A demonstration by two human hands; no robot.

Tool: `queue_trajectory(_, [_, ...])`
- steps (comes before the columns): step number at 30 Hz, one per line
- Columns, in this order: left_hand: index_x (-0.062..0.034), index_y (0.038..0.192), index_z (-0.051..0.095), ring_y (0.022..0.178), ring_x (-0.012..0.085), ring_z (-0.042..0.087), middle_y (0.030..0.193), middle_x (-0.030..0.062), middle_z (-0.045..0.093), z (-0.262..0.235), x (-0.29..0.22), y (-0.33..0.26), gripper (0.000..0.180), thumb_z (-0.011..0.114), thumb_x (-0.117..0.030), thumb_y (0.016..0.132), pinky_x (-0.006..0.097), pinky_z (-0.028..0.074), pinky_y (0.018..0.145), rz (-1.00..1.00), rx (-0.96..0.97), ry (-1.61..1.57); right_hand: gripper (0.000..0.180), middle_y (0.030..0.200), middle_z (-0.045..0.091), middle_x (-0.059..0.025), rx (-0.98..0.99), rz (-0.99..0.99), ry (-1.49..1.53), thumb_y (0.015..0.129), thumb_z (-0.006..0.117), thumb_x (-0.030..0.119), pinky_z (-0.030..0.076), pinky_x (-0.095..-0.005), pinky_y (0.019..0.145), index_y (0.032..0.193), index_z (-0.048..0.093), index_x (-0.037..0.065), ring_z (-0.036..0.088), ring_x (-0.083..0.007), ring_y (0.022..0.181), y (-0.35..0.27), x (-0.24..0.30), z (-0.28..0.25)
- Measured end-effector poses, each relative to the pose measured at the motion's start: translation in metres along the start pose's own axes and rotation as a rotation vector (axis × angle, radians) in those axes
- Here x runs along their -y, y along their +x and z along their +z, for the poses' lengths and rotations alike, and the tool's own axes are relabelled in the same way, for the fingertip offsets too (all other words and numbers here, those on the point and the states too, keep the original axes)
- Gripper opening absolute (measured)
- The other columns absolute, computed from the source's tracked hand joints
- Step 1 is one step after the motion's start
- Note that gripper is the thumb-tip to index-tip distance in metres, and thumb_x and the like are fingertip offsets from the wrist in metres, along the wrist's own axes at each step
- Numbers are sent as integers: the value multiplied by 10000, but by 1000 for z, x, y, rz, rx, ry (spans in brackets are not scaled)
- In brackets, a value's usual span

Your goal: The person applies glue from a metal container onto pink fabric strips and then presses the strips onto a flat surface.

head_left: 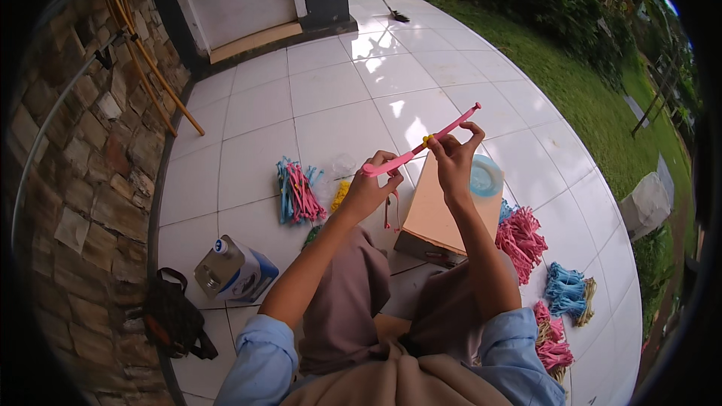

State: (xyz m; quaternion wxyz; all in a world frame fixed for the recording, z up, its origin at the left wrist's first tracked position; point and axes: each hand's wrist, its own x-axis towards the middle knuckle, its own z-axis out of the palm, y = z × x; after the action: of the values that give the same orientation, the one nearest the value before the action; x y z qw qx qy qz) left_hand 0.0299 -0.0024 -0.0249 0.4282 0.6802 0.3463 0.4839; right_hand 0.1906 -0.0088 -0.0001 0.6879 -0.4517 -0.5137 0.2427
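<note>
A long, thin pink strip [454,123] with a small yellow piece near its middle is held up slantwise between my two hands. My left hand [368,192] is closed around its lower, wider end. At the yellow piece, the thumb and fingers of my right hand [454,167] pinch the strip. Below them stands a box with a tan top [429,210], carrying a translucent light-blue round container [486,179]. Behind my left forearm lie a pile of small yellow pieces [341,195], a clear plastic bag [323,190] and a bundle of blue and pink strips [299,192].
Pink bundles [521,240] and a blue bundle [565,289] lie on the tiles to my right. On the left are a jug [239,274], a dark bag [179,316], bamboo poles [156,86] and a stone wall [83,150]. A broom [398,16] stands farther off.
</note>
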Motion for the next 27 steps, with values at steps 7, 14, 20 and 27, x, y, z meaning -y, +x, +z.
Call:
queue_trajectory(7, [-69, 1125, 380, 838, 107, 557, 751, 1, 496, -70, -3, 37, 453, 643, 19, 767, 257, 445, 801, 255, -175, -227, 393, 870, 635, -181, 70, 549, -229, 931, 388, 137, 513, -292, 604, 1256, 206, 12, 635, -210, 675, 36, -16, -31])
queue_trajectory(14, [-74, 1115, 360, 806, 103, 515, 781, -4, 447, -123, 40, 52, 369, 594, -16, 835, 407, 492, 914, 32, -308, -553, 648, 1308, 421, -203, 607, 331, 124, 897, 541, 356, 336, -381, 1013, 1362, 236, 22, 399, -272, 1239, 5, -65, 96])
queue_trajectory(20, [-64, 1118, 356, 882, 135, 541, 940, 75, 546, -167, 151, 26, 322, 564, -187, 905, 294, 449, 864, -327, -687, -541, 431, 910, 627, -105, 854, 563, 141, 836, 612, 150, 474, -298, 557, 1213, 456, 12, 633, -166, 718, -84, -185, 202])
queue_trajectory(27, [-79, 1303, 423, 1065, 168, 517, 1189, 120, 519, -154, 262, -58, 380, 482, -176, 940, 302, 412, 903, -466, -669, -137, 355, 912, 599, -202, 726, 530, -228, 841, 542, 94, 462, -356, 726, 1176, 506, -17, 592, -267, 812, -115, -268, 262])
